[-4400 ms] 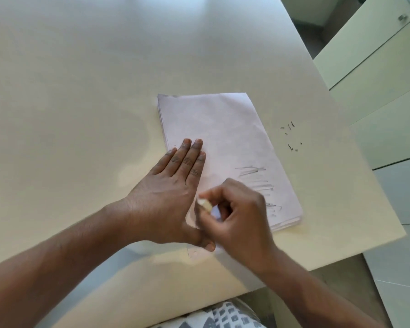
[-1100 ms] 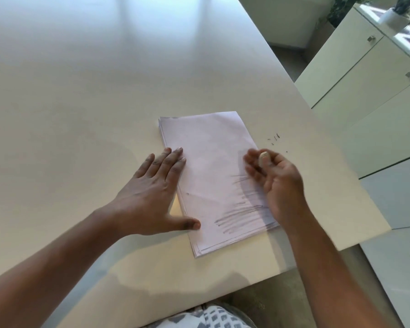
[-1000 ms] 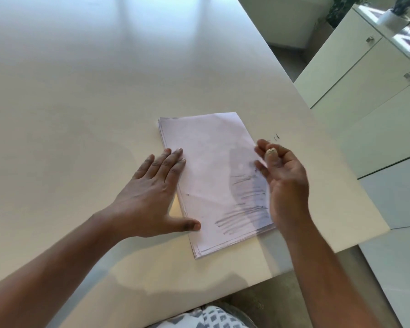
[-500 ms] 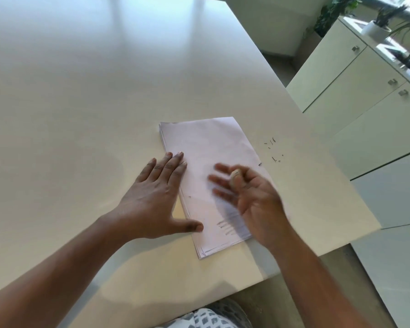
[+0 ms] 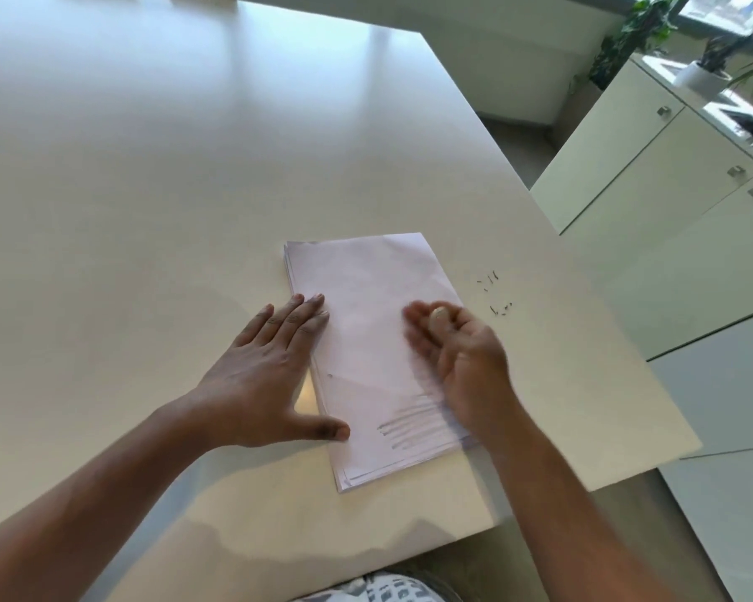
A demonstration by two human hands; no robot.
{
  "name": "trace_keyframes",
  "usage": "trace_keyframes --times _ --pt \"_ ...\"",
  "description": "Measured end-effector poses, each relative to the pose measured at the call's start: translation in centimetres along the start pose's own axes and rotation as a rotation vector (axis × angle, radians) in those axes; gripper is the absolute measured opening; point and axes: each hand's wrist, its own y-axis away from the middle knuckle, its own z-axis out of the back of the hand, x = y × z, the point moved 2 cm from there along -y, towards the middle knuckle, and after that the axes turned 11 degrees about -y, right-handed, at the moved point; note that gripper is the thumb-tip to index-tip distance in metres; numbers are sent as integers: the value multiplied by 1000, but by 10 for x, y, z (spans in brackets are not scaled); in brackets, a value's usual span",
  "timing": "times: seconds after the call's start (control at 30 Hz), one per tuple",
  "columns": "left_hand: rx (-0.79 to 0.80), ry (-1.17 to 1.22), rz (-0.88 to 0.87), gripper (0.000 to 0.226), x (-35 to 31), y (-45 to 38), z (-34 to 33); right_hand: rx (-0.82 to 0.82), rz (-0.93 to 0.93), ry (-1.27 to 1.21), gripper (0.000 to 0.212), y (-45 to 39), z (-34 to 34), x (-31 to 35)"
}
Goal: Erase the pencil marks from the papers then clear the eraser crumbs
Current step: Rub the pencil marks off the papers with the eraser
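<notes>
we see a stack of papers [image 5: 366,341] lying near the front right part of the pale tabletop [image 5: 148,210], its long side running away from us and slightly tilted. our left hand [image 5: 261,375] lies flat with straight fingers, the fingertips and the thumb resting on the left edge of the stack while the palm sits on the tabletop beside it. our right hand [image 5: 457,354] is over the right half of the top sheet, blurred, its fingers loosely stretched toward the left and the thumb pinching a small pale eraser [image 5: 439,314] against them. below that hand, toward the near right corner of the sheet, a band of grey pencil marks [image 5: 409,423] runs in rough horizontal strokes; the right end of the band is hidden under the wrist. the upper part of the sheet looks plain. on the tabletop just to the right of the stack, apart from the paper, lie a few dark eraser crumbs [image 5: 494,293] in two small clusters. beyond the tabletop's right edge stand pale cabinets [image 5: 670,189] with small metal knobs, and potted plants [image 5: 709,67] sit on top of them.
</notes>
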Motion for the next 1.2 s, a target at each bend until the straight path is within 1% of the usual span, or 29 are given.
trace_keyframes --times 0.03,0.07,0.1,0.13,0.17,0.2,0.23,0.27,0.3,0.37,0.4,0.43,0.47,0.53,0.57,0.63,0.67,0.7,0.8,0.87,1.0,1.1,1.2 --pt "4 -5 0 145 0 0 0 -94 82 68 16 -10 8 10" --pt "11 -9 0 145 0 0 1 -142 160 137 16 -14 11 19" --pt "17 -10 0 145 0 -1 1 -127 208 173 16 -14 10 23" --pt "22 -11 8 146 0 -1 1 -34 207 139 14 -10 6 23" --pt "28 -14 14 146 0 -2 0 110 134 65 11 -2 0 15" --pt "38 -16 18 147 0 -3 0 265 14 -14 11 10 -10 6" --pt "47 -18 20 147 0 -3 0 351 -43 -18 15 20 -17 -1" --pt "49 -19 20 148 0 -4 0 358 -17 28 16 22 -16 -8" --pt "45 -20 22 148 0 -4 -1 296 50 95 13 17 -10 -13" --pt "21 -6 29 149 0 -4 -1 31 247 251 13 2 5 0" --pt "9 7 28 149 0 -3 -1 -38 332 334 18 -3 7 7" --pt "-4 27 20 150 -1 -3 -1 -25 397 388 21 -4 9 9" --pt "-16 57 18 151 0 -2 0 65 417 404 22 -1 5 5" --pt "-33 163 37 148 2 -3 4 278 343 401 20 11 -3 -12" --pt "-43 202 58 145 5 -4 7 334 343 423 16 18 -6 -19" --pt "-70 180 95 139 12 -11 14 350 410 526 8 22 -5 -28" --pt "-70 131 102 138 15 -15 17 336 453 566 8 22 -4 -28" --pt "-51 82 106 140 18 -19 19 329 485 584 9 21 -4 -28" --pt "122 -50 91 151 20 -29 17 317 520 617 11 23 -7 -29" --pt "208 -94 96 157 20 -29 16 340 547 651 15 26 -10 -30" --pt "286 -104 106 165 16 -31 23 424 588 715 27 39 -9 -31" --pt "328 -131 121 168 14 -35 26 445 712 849 16 50 -13 -32" --pt "350 -168 127 169 10 -37 30 429 751 895 11 30 -31 -25"
